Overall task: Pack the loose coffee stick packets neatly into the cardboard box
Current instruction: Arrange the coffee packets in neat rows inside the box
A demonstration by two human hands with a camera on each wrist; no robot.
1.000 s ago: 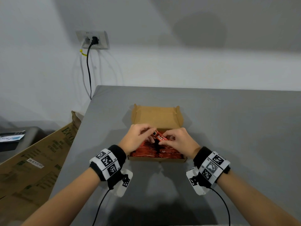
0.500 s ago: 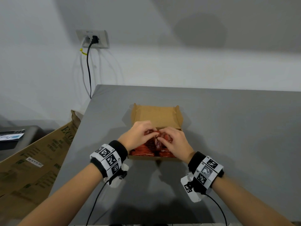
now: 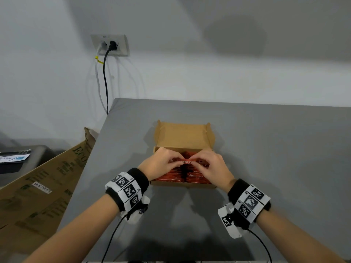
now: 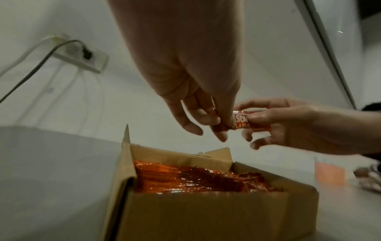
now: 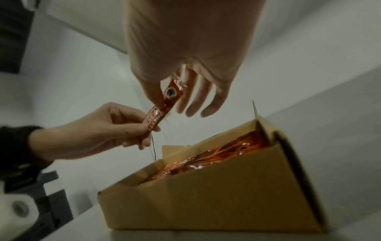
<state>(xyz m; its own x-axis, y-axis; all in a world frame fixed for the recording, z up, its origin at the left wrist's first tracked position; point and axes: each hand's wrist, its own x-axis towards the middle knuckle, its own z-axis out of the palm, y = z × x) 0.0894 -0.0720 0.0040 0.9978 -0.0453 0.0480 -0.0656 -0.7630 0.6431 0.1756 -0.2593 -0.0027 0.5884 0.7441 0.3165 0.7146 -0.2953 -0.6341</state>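
Packet lettering half covered by fingers, only part of the word readable in every view. Left hand and right hand hide much of the packed sticks in the box. Right wrist view blurred. Orange thing at table edge too blurry to tell. Forearms cut off at bottom edge.

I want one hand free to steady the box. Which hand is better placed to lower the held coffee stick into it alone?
Probably the left hand: its fingers pinch the stick near the printed middle, while the right hand holds only the end. Both hover over the box.
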